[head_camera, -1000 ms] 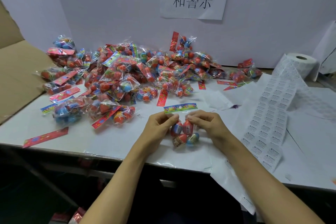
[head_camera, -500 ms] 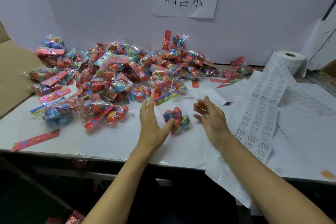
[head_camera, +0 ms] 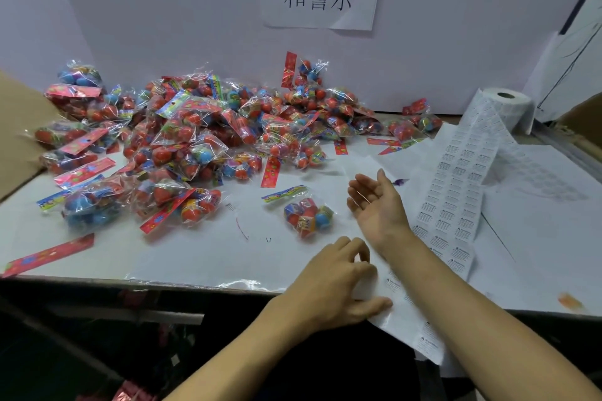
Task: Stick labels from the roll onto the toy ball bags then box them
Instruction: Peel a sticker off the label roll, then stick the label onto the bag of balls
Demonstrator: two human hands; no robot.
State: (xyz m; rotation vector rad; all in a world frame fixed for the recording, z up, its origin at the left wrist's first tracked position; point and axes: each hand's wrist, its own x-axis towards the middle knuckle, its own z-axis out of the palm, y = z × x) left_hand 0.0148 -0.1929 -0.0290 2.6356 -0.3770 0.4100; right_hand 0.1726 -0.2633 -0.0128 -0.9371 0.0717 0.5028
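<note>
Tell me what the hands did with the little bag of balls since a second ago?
Both hands let go of the small clear plastic bag of red and blue toy balls; it now lies alone on the white table. The left hand moved down-right onto the near end of the white label strip. The right hand opened beside the bag, palm up. The big pile of bags and the label roll stayed put.

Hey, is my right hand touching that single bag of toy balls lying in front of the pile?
Apart. The head view shows bare white table between the right hand and the single bag; the fingers are straight and hold nothing.
</note>
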